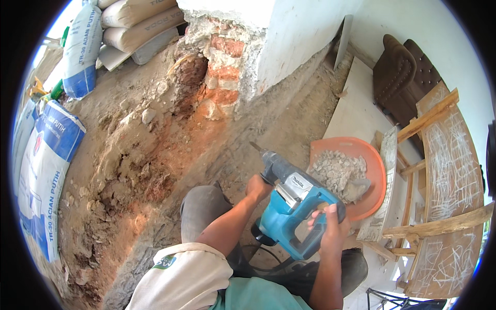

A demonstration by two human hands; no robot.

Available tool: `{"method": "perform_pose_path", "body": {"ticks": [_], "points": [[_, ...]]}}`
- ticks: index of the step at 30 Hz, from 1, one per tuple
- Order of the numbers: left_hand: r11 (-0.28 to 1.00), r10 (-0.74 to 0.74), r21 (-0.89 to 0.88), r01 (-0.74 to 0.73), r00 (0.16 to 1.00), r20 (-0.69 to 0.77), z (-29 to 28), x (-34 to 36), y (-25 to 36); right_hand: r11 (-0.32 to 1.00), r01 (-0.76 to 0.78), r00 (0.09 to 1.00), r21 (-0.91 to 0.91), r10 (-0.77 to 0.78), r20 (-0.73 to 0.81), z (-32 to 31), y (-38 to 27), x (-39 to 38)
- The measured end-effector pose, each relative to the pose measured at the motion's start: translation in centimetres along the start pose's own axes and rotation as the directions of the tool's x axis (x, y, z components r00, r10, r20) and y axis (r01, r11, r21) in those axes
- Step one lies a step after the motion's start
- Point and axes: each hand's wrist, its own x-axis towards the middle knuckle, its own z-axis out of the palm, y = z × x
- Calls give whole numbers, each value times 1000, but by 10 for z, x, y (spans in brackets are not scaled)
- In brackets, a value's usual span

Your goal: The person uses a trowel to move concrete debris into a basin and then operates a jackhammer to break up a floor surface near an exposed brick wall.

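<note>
I hold a teal and black rotary hammer across my lap, over my bent knees. My left hand is closed at its front end, just behind the dark nose. At the back, my right hand wraps round the rear loop handle. The short metal bit points up and left, toward the broken base of a brick pillar. Whether the bit touches the ground cannot be told. Right beside the tool sits an orange basin with grey rubble in it.
Broken earth and rubble spread along the left. Blue and white sacks stand at the far left, with stacked brown sacks behind. To the right are a wooden frame with a scribbled board and a brown tufted armchair.
</note>
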Motion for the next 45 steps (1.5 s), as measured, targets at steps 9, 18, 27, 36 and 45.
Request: {"method": "perform_pose_path", "body": {"ticks": [9,18,27,36,45], "points": [[1000,17,5,-17,1000,-18,7,-2,7,996,-58,998,73,56,25,-16,2,21],[998,22,52,-20,999,-37,7,9,9,992,-98,994,80,101,-40,-15,1,34],[997,-7,76,8,1000,-14,4,11,15,996,-87,996,35,87,22,-10,2,40],[991,40,128,-38,999,-14,14,13,6,990,-90,995,111,94,-29,-14,10,30],[985,-31,168,27,999,26,5,-24,9,992,-75,994,105,82,-69,-33,4,0]]}}
